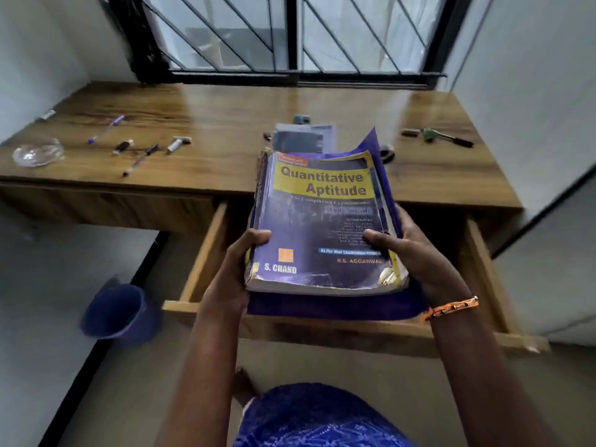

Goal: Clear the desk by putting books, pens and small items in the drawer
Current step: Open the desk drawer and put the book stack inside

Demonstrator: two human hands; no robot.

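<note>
Thick, worn purple-and-yellow "Quantitative Aptitude" paperback book (322,221) rests on a thin purple folder (335,306); the stack is held above the open wooden drawer (206,253) at the desk's front. Left hand (232,272) grips the stack's left edge, thumb curled onto the cover. Right hand (416,253) grips the right edge, thumb on the cover, orange bracelet (451,308) at the wrist. Another book (303,137) lies behind on the brown wooden desk (225,104). Pens (138,159) and a clear glass dish (38,151) lie at the left.

A blue bucket (121,312) (blurred) stands on the floor; barred window (290,33) behind.
</note>
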